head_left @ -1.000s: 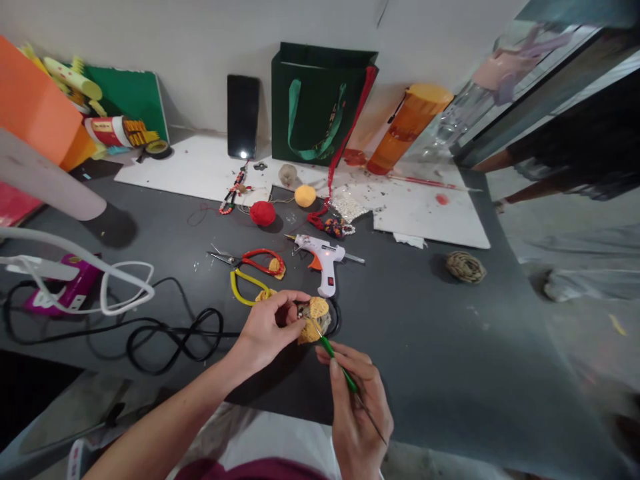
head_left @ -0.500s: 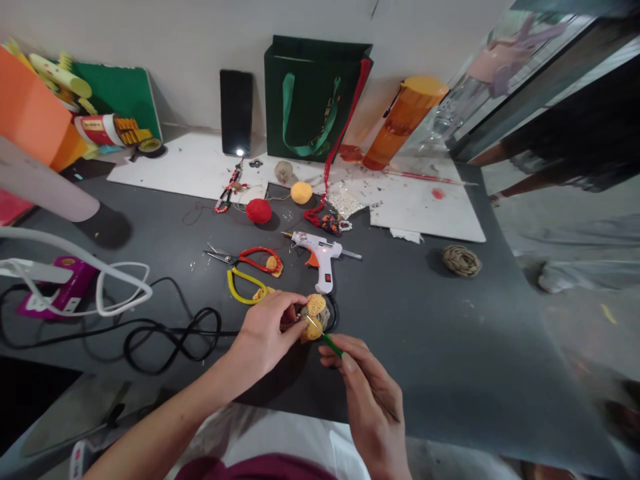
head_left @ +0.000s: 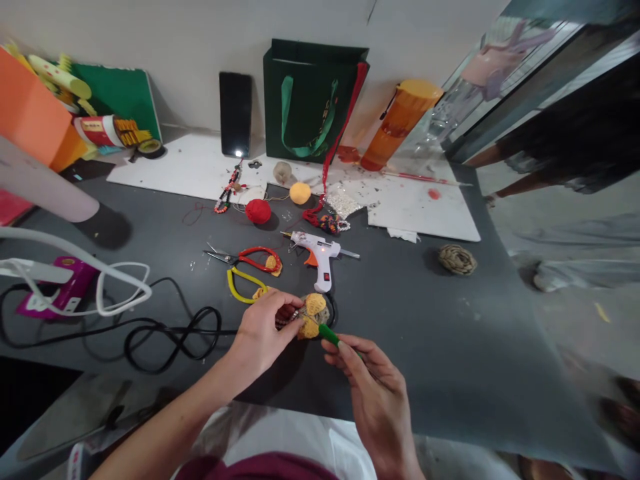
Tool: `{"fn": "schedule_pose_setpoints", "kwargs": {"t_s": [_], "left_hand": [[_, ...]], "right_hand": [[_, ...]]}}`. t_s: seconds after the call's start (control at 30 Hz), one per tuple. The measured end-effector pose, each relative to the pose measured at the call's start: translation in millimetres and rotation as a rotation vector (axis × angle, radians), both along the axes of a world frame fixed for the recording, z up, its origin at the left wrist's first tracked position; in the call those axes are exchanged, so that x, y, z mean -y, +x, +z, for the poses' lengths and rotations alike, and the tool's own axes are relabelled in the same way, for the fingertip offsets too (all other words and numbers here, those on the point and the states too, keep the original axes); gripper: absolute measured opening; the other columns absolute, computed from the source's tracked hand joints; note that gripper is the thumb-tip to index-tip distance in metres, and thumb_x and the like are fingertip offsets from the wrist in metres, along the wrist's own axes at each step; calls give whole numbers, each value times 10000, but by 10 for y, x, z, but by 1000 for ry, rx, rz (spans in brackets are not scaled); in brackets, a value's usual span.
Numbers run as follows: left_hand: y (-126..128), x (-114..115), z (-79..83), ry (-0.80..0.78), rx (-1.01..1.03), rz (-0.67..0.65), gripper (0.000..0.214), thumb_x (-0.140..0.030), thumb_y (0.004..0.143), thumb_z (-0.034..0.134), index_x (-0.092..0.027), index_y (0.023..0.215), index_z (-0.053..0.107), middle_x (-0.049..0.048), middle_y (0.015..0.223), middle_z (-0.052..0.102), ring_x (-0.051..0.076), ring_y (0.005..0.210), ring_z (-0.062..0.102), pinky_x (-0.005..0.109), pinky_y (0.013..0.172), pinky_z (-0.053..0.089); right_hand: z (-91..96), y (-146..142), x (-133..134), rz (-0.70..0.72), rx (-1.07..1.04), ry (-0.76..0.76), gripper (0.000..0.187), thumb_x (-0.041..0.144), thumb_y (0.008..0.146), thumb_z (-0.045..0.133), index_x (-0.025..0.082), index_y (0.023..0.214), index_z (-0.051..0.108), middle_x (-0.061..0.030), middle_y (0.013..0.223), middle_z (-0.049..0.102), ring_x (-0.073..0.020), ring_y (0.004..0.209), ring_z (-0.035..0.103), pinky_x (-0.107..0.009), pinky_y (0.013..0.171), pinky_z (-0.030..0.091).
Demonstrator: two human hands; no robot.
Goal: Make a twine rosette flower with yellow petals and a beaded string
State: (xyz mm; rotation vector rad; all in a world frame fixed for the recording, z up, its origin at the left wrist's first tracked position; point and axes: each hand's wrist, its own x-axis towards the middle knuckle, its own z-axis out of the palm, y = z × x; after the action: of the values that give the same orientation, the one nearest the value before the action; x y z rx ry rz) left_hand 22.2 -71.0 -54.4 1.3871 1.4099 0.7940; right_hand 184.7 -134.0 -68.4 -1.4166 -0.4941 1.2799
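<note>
Near the table's front edge, my left hand (head_left: 270,330) is closed on a small crocheted piece (head_left: 316,305) with yellow petal-like parts around a beige middle. Small beads show by its fingertips. In my right hand (head_left: 373,377) is a green-handled crochet hook (head_left: 329,335), its thin metal shaft lying across the yellow part; the tip is hard to make out. Just beyond the piece lies a white glue gun (head_left: 316,253) with an orange trigger. Scissors (head_left: 245,267) with red and yellow handles rest left of it, with small yellow pieces (head_left: 273,264) by the handles.
Red yarn (head_left: 258,211), yellow yarn (head_left: 300,193) and a beige ball (head_left: 283,173) sit behind. A dark green bag (head_left: 313,100), a phone (head_left: 235,113) with its light on and an orange bottle (head_left: 400,127) stand at the wall. Black cable (head_left: 173,340) loops at left; a twine coil (head_left: 457,259) lies right.
The crochet hook has moved slightly, with its green handle now closer to the yellow piece and less of the metal shaft showing. My left hand keeps its hold, nearly still.
</note>
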Motion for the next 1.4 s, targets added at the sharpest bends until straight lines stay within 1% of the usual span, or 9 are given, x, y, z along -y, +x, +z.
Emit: {"fn": "schedule_pose_setpoints", "kwargs": {"t_s": [0.13, 0.3, 0.37, 0.57, 0.83, 0.93, 1.13, 1.27, 1.4], "left_hand": [[-22, -18, 24, -66, 89, -10, 184, -125, 697, 686, -182, 871, 686, 24, 828, 647, 135, 692, 599, 260, 659, 501], [-24, -15, 62, -104, 270, 35, 188, -328, 780, 666, -169, 870, 710, 50, 870, 652, 155, 755, 615, 277, 696, 504], [-17, -9, 78, -118, 344, 74, 213, -359, 791, 662, -166, 858, 720, 54, 877, 660, 160, 770, 622, 280, 710, 507], [38, 46, 85, -211, 500, 199, 252, -318, 749, 727, -170, 951, 741, 47, 873, 699, 157, 792, 621, 274, 756, 495], [85, 84, 31, -316, 667, 225, 312, -322, 705, 763, -166, 976, 752, 41, 827, 667, 144, 771, 579, 268, 746, 453], [79, 64, 53, -361, 725, 222, 354, -265, 644, 807, -193, 987, 757, 7, 780, 618, 119, 738, 544, 242, 717, 443], [111, 51, 47, -467, 794, 208, 515, -188, 529, 871, -233, 1028, 753, -15, 783, 581, 110, 757, 539, 230, 732, 459], [125, 59, 22, -462, 786, 214, 477, -198, 522, 883, -233, 984, 772, -13, 782, 593, 116, 779, 555, 237, 753, 463], [109, 50, 22, -463, 755, 189, 463, -220, 520, 890, -224, 969, 779, -7, 772, 607, 121, 776, 561, 251, 773, 459]], "right_hand": [[22, -8, -27, -6, -81, 12, 242, 359, 641, 865, 181, 770, 765, -54, 714, 769, -196, 683, 746, -265, 601, 610], [-6, -20, -2, -28, -149, 56, 217, 344, 645, 866, 195, 766, 764, -48, 716, 766, -194, 672, 742, -276, 596, 605], [-14, -34, 16, -42, -164, 68, 202, 333, 651, 863, 201, 768, 764, -46, 728, 768, -192, 678, 742, -280, 606, 604], [-10, -68, 28, -44, -216, 93, 171, 315, 655, 859, 216, 755, 764, -33, 724, 766, -175, 671, 736, -257, 607, 592], [-46, -62, 18, -11, -200, 106, 194, 370, 675, 845, 224, 764, 753, -31, 714, 761, -165, 648, 712, -275, 602, 582], [-47, -56, 17, -4, -213, 108, 183, 374, 692, 833, 234, 776, 750, -20, 719, 756, -160, 657, 711, -266, 601, 580], [-30, -50, 4, -36, -332, 38, 196, 344, 655, 856, 222, 755, 740, -10, 695, 737, -159, 633, 706, -237, 539, 559], [-23, -33, 0, -29, -397, -20, 204, 350, 665, 848, 227, 789, 743, -10, 679, 744, -146, 619, 703, -212, 519, 544], [12, 8, -34, -20, -438, -104, 250, 354, 612, 875, 202, 765, 749, -35, 657, 746, -143, 566, 688, -198, 477, 523]]}}
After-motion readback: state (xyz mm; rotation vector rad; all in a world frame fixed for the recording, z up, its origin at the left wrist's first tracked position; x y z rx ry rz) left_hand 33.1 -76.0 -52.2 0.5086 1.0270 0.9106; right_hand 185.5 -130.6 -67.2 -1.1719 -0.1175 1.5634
